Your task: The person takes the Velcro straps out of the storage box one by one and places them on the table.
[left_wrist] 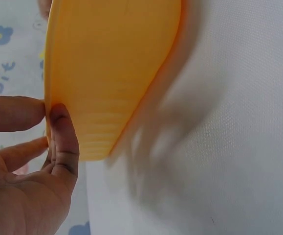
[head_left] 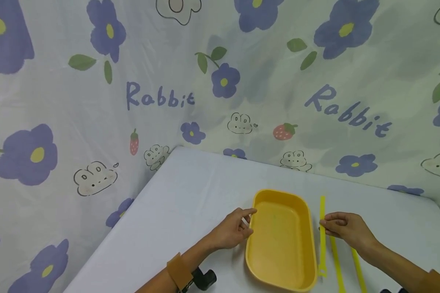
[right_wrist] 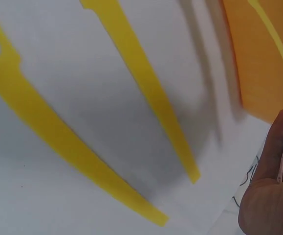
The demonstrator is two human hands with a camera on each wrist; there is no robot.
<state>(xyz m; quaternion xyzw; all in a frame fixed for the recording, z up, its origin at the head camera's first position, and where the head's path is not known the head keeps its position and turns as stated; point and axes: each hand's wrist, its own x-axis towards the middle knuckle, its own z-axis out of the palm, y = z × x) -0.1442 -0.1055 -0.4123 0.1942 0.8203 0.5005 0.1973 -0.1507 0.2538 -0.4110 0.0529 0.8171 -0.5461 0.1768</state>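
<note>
My left hand point(head_left: 229, 230) pinches the left rim of a deep yellow plastic tray point(head_left: 278, 244), thumb and fingers on either side of the edge. In the left wrist view the tray's outer wall point(left_wrist: 112, 63) shows tilted above the white surface. My right hand point(head_left: 352, 232), just right of the tray, holds a yellow slotted cable strap point(head_left: 322, 252) between thumb and fingers. This strap hangs lengthwise beside the tray's right wall. Two more yellow straps point(right_wrist: 73, 142) lie flat under the right forearm; one has a slotted head in the right wrist view.
A white-covered table point(head_left: 190, 195) spreads under everything. Behind and to its left hangs a patterned cloth point(head_left: 242, 53) with flowers, rabbits and lettering. A brown wrist band point(head_left: 179, 272) with a black camera point(head_left: 205, 280) sits on the left forearm.
</note>
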